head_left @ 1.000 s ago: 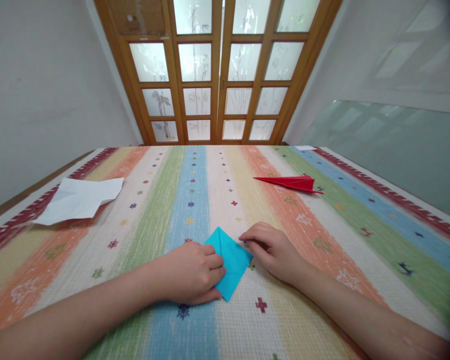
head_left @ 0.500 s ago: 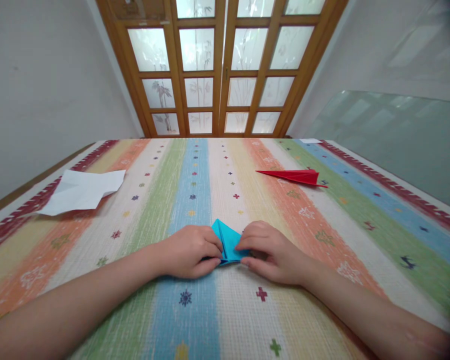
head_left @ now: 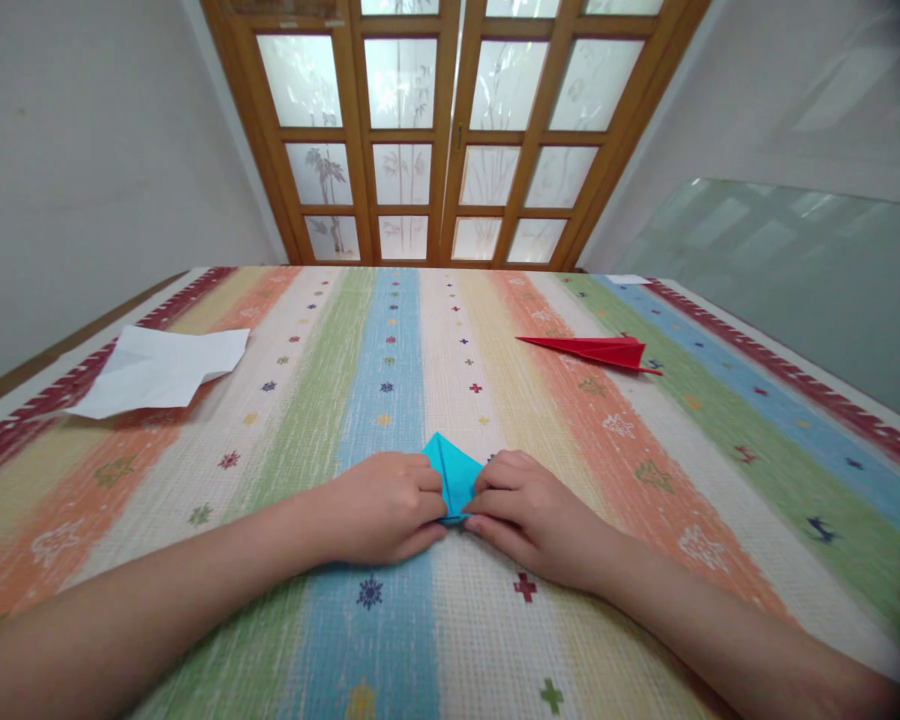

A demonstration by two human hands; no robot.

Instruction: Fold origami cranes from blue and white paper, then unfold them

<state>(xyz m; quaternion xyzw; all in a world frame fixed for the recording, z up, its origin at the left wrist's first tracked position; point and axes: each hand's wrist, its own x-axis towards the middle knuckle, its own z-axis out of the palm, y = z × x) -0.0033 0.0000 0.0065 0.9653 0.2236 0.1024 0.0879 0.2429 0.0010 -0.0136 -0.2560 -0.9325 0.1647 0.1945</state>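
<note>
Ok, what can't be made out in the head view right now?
All in the head view:
Blue paper: left and right sides hidden by the left hand and right hand; underside hidden by its upper layer.
Doors: top cut off by the picture's upper edge.
White slip, far right: too small and distant to identify.
Left forearm: cut off by the left edge.

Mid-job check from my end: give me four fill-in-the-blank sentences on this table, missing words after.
1. Of the left hand and right hand, ____ touch the folded blue paper.
2. The paper plane is coloured ____.
3. The creased white sheet lies toward the person's ____ side.
4. The striped tablecloth lies ____ the papers.

Missing words: both; red; left; under.
</note>
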